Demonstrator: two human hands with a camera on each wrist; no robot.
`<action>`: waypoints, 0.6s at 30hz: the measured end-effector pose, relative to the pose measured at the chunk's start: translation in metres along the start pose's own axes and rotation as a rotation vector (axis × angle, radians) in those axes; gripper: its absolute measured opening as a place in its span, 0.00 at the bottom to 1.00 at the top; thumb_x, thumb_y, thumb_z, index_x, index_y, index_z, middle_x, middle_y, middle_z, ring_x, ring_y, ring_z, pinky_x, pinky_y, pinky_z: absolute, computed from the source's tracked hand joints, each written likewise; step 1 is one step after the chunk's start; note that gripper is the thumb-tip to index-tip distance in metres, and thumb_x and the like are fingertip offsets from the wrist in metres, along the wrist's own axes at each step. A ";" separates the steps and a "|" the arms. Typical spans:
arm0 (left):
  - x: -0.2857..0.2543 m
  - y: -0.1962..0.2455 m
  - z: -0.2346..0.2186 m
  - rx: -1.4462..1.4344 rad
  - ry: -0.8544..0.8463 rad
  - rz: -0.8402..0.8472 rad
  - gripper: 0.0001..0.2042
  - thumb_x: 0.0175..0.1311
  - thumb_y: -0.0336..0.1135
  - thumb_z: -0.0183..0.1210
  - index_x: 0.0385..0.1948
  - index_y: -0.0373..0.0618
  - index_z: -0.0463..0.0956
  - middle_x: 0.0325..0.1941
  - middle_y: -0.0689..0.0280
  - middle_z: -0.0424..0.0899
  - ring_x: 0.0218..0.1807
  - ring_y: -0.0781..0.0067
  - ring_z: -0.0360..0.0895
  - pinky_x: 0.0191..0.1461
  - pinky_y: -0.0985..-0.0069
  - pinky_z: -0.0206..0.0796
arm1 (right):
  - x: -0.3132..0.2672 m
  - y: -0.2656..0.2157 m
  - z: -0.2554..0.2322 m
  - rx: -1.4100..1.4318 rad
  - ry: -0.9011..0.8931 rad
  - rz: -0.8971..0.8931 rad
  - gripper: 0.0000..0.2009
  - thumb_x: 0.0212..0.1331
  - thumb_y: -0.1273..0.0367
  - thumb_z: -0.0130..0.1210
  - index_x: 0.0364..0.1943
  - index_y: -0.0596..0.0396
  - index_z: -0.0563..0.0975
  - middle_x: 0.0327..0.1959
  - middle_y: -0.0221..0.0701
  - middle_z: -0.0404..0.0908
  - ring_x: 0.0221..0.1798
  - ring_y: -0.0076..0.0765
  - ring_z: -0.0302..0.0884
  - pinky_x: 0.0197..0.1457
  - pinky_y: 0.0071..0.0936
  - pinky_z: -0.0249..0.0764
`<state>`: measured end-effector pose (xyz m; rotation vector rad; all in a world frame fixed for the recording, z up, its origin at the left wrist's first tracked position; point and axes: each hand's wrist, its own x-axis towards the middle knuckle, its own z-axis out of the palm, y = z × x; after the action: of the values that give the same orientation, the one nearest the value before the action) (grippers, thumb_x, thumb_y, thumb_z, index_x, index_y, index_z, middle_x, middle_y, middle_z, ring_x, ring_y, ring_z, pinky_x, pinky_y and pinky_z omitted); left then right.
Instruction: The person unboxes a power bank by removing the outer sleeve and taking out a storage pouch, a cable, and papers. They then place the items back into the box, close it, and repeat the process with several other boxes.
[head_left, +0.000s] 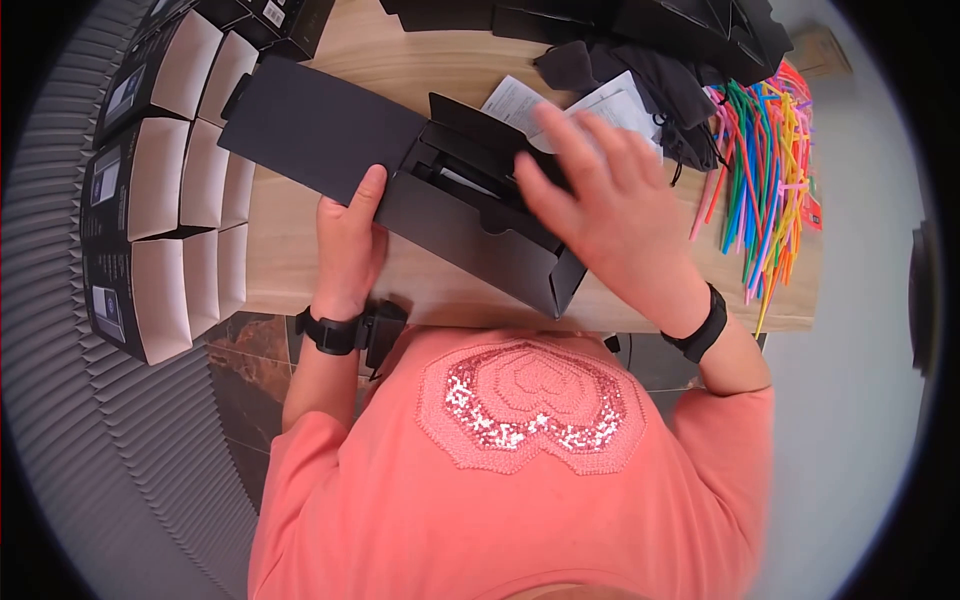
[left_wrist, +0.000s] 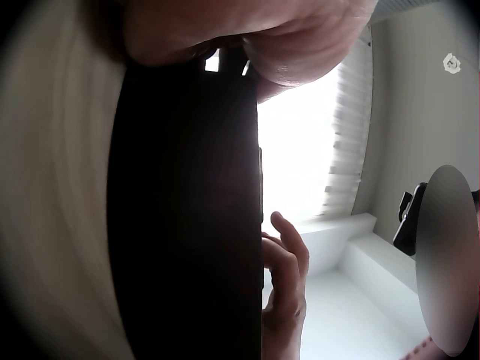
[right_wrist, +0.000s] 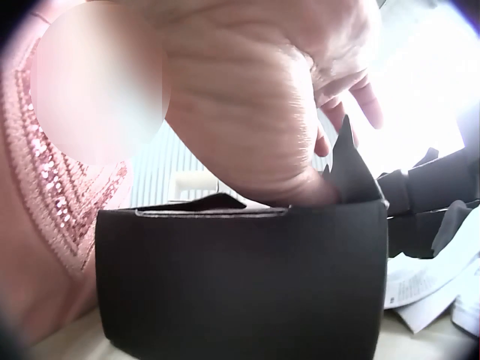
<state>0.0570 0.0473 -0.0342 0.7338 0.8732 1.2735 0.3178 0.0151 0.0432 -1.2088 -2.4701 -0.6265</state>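
A long black cardboard box [head_left: 460, 235] lies open and aslant at the near edge of the table, its lid panel [head_left: 320, 125] folded out to the left. Dark contents with a pale strip [head_left: 470, 182] show inside. My left hand [head_left: 348, 240] grips the near side wall by the lid's fold, thumb on top. Over the right end of the box is my right hand [head_left: 620, 200], fingers spread and slightly bent. Its thumb reaches in over the box edge, beside a raised flap [right_wrist: 352, 169]. The right hand hides part of the box's interior.
Several white-lined cartons [head_left: 160, 180] are stacked at the left. Behind the box are papers [head_left: 515, 105], dark cloth pouches [head_left: 650, 90] and more black boxes [head_left: 560, 20]. Colourful twisted straw-like strips [head_left: 765, 170] lie at the table's right end.
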 end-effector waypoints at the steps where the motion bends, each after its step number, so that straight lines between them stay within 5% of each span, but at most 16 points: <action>1: 0.000 -0.001 0.001 -0.002 0.000 0.002 0.16 0.73 0.31 0.57 0.59 0.41 0.70 0.56 0.64 0.79 0.56 0.69 0.77 0.61 0.68 0.70 | 0.000 -0.003 0.000 0.013 -0.021 -0.068 0.19 0.49 0.66 0.60 0.49 0.47 0.79 0.61 0.35 0.74 0.63 0.43 0.71 0.63 0.45 0.69; 5: -0.001 -0.001 0.003 -0.041 0.018 0.006 0.14 0.73 0.30 0.56 0.57 0.40 0.73 0.55 0.65 0.79 0.55 0.72 0.77 0.60 0.72 0.70 | 0.006 0.004 -0.004 0.287 -0.191 -0.163 0.13 0.46 0.64 0.64 0.38 0.50 0.80 0.63 0.34 0.73 0.66 0.45 0.68 0.68 0.47 0.66; 7: 0.000 -0.003 -0.002 -0.073 0.028 -0.005 0.12 0.73 0.28 0.56 0.54 0.40 0.75 0.55 0.66 0.80 0.55 0.75 0.77 0.59 0.76 0.68 | 0.013 0.007 -0.014 0.426 -0.334 -0.063 0.17 0.40 0.62 0.68 0.35 0.53 0.82 0.65 0.34 0.71 0.71 0.47 0.62 0.70 0.50 0.63; 13: -0.006 0.019 -0.020 0.189 -0.100 -0.122 0.27 0.56 0.34 0.70 0.58 0.36 0.73 0.54 0.64 0.80 0.56 0.70 0.76 0.62 0.73 0.66 | 0.015 -0.001 -0.021 0.523 -0.446 0.014 0.19 0.38 0.60 0.71 0.35 0.56 0.84 0.71 0.34 0.66 0.78 0.48 0.51 0.76 0.56 0.52; 18: -0.012 0.023 -0.021 0.311 -0.094 -0.178 0.25 0.58 0.32 0.67 0.58 0.35 0.73 0.54 0.63 0.80 0.55 0.70 0.77 0.61 0.73 0.67 | 0.009 -0.017 -0.010 0.350 -0.353 0.027 0.10 0.41 0.65 0.67 0.27 0.55 0.83 0.68 0.34 0.70 0.77 0.47 0.53 0.75 0.60 0.52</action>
<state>0.0265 0.0394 -0.0231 0.9313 1.0476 0.9487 0.3001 0.0064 0.0518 -1.2920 -2.6865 0.0396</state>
